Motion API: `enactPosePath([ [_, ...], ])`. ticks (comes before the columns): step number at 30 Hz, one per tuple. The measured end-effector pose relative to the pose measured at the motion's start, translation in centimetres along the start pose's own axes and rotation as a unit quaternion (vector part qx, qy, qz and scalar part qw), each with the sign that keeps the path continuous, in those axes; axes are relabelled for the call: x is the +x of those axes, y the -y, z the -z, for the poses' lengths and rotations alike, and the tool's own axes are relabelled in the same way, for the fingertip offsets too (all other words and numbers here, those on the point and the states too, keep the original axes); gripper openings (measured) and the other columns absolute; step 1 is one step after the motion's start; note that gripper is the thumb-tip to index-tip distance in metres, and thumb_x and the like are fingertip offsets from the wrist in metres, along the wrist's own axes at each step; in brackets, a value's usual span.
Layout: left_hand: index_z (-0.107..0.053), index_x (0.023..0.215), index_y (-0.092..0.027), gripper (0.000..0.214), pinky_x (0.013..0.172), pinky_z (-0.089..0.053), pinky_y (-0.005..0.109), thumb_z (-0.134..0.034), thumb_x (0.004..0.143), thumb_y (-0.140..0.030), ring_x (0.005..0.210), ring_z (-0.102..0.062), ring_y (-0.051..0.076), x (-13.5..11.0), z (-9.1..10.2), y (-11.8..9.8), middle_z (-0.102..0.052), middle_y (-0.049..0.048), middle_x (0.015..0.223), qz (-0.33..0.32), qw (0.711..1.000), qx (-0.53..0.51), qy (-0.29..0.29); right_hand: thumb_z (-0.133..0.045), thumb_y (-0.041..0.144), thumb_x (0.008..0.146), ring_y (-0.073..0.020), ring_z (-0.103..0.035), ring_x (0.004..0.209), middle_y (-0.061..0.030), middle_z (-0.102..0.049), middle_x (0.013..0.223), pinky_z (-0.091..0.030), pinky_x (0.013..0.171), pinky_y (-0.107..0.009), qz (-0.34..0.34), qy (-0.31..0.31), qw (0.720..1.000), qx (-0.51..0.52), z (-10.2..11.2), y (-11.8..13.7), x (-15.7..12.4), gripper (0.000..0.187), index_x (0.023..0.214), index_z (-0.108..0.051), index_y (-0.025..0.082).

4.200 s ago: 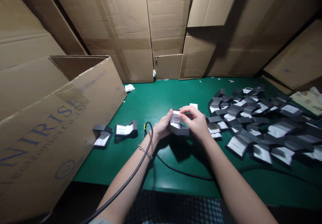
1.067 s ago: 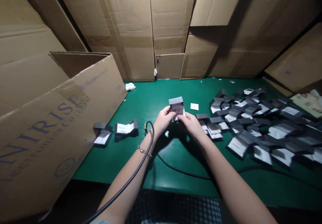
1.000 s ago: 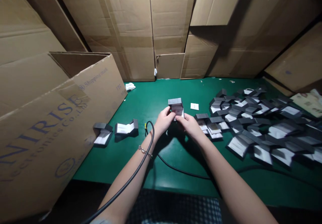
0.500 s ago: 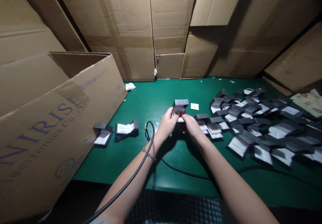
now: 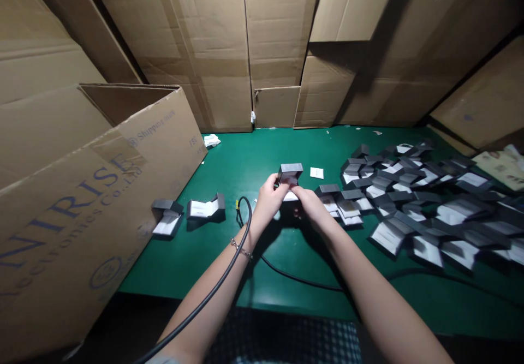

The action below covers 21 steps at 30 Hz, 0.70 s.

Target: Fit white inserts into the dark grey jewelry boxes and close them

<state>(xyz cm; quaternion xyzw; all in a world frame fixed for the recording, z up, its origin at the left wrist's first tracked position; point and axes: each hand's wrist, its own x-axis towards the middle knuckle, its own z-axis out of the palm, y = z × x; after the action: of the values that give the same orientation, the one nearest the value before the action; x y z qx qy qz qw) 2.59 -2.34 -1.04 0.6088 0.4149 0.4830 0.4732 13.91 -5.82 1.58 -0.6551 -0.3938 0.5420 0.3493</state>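
Between my hands, a small grey jewellery box [image 5: 290, 174] stands open above the green mat, its lid up and a white insert [image 5: 290, 196] showing low down. My left hand [image 5: 268, 197] grips its left side. My right hand [image 5: 309, 203] pinches its near right edge, fingertips on the white part. A small white card [image 5: 316, 173] lies just beyond my right hand. The box's lower part is hidden by my fingers.
A large heap of open grey boxes with white inserts [image 5: 409, 203] spreads across the right of the green mat [image 5: 286, 148]. Two more open boxes [image 5: 207, 208] sit left of my hands. A black cable [image 5: 245, 227] curves over my left forearm. A big printed carton [image 5: 82, 206] leans in at the left, with cardboard sheets [image 5: 204, 53] behind.
The grey box has shifted slightly left and lower between my hands since half a second ago. My hands have stayed on it, close together.
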Motion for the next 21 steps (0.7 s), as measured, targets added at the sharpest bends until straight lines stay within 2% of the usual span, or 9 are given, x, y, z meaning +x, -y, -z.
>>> enactPosePath([
  [2, -0.060, 0.104, -0.009, 0.031, 0.072, -0.040, 0.020, -0.055, 0.084, -0.032, 0.084, -0.053, 0.011, 0.3, 0.2, 0.1, -0.060, 0.0005, 0.096, 0.015, 1.000, -0.008, -0.009, -0.038, 0.046, 0.088, -0.0116, -0.042, 0.045, -0.0036, -0.042, 0.053, -0.030, 0.043, -0.022, -0.006, 0.021, 1.000, -0.018, 0.0, 0.1, -0.2, 0.041, 0.074, -0.046, 0.008],
  [4, -0.061, 0.104, -0.009, 0.026, 0.069, -0.041, 0.020, -0.055, 0.079, -0.014, 0.081, -0.054, 0.011, 0.6, 0.4, 0.2, -0.060, -0.0006, 0.092, 0.040, 0.999, 0.015, -0.016, -0.037, 0.047, 0.088, -0.0118, -0.041, 0.043, -0.0038, -0.041, 0.052, -0.029, 0.043, -0.022, -0.020, 0.040, 0.998, -0.044, 0.1, 0.1, -0.2, 0.043, 0.071, -0.045, 0.008],
  [6, -0.063, 0.101, -0.011, 0.026, 0.068, -0.042, 0.022, -0.054, 0.076, -0.011, 0.082, -0.055, 0.014, 0.9, 0.7, 0.2, -0.061, -0.0005, 0.092, 0.051, 0.997, 0.055, -0.008, -0.036, 0.049, 0.088, -0.0111, -0.040, 0.042, -0.0044, -0.042, 0.051, -0.028, 0.043, -0.023, -0.018, 0.048, 0.995, -0.088, 0.2, -0.1, -0.1, 0.047, 0.066, -0.044, 0.008],
  [8, -0.064, 0.101, -0.011, 0.025, 0.069, -0.042, 0.023, -0.058, 0.077, -0.015, 0.083, -0.057, 0.014, 1.1, 0.9, 0.2, -0.062, 0.0002, 0.093, 0.056, 0.997, 0.052, -0.008, -0.035, 0.056, 0.087, -0.0099, -0.041, 0.046, -0.0049, -0.044, 0.053, -0.029, 0.047, -0.022, 0.007, 0.017, 0.985, -0.173, 0.2, -0.5, 0.1, 0.054, 0.063, -0.046, 0.008],
  [11, -0.065, 0.095, -0.012, 0.018, 0.066, -0.042, 0.020, -0.061, 0.079, -0.020, 0.081, -0.057, 0.012, 1.2, 1.4, 0.1, -0.062, -0.0016, 0.089, 0.063, 0.994, 0.084, -0.034, -0.028, 0.067, 0.085, -0.0089, -0.043, 0.057, -0.0048, -0.048, 0.059, -0.027, 0.055, -0.022, 0.082, -0.070, 0.939, -0.328, 0.1, -1.1, 0.3, 0.066, 0.059, -0.046, 0.008],
  [13, -0.064, 0.098, -0.013, 0.023, 0.068, -0.040, 0.019, -0.055, 0.078, -0.010, 0.079, -0.054, 0.010, 1.2, 1.6, 0.1, -0.061, -0.0027, 0.090, 0.065, 0.988, 0.133, -0.048, -0.026, 0.066, 0.085, -0.0082, -0.036, 0.057, -0.0043, -0.044, 0.058, -0.023, 0.055, -0.023, 0.111, -0.098, 0.925, -0.351, 0.0, -1.3, 0.2, 0.066, 0.058, -0.045, 0.009],
  [15, -0.066, 0.095, -0.012, 0.015, 0.076, -0.038, 0.020, -0.059, 0.083, -0.018, 0.086, -0.051, 0.011, 1.1, 1.9, 0.2, -0.057, 0.0024, 0.093, 0.032, 0.977, 0.202, -0.065, -0.027, 0.061, 0.087, -0.0077, -0.029, 0.055, -0.0037, -0.043, 0.058, -0.019, 0.055, -0.023, 0.128, -0.120, 0.918, -0.355, -0.1, -1.4, 0.1, 0.061, 0.060, -0.045, 0.010],
  [17, -0.067, 0.104, -0.014, 0.022, 0.085, -0.036, 0.019, -0.060, 0.084, -0.016, 0.092, -0.048, 0.012, 0.9, 2.1, 0.3, -0.050, 0.0057, 0.099, 0.026, 0.962, 0.263, -0.074, -0.027, 0.059, 0.086, -0.0073, -0.026, 0.055, -0.0035, -0.042, 0.058, -0.017, 0.056, -0.024, 0.150, -0.136, 0.917, -0.344, -0.1, -1.5, 0.1, 0.059, 0.059, -0.044, 0.009],
  [21, -0.052, 0.133, -0.027, 0.045, 0.078, -0.041, 0.028, -0.050, 0.091, -0.040, 0.093, -0.053, 0.020, 0.5, 2.2, 0.0, -0.051, 0.0084, 0.102, 0.069, 0.922, 0.380, -0.021, -0.026, 0.061, 0.084, -0.0062, -0.029, 0.055, -0.0038, -0.039, 0.056, -0.018, 0.057, -0.023, 0.229, -0.125, 0.914, -0.311, -0.4, -1.7, 0.0, 0.062, 0.057, -0.040, 0.007],
])
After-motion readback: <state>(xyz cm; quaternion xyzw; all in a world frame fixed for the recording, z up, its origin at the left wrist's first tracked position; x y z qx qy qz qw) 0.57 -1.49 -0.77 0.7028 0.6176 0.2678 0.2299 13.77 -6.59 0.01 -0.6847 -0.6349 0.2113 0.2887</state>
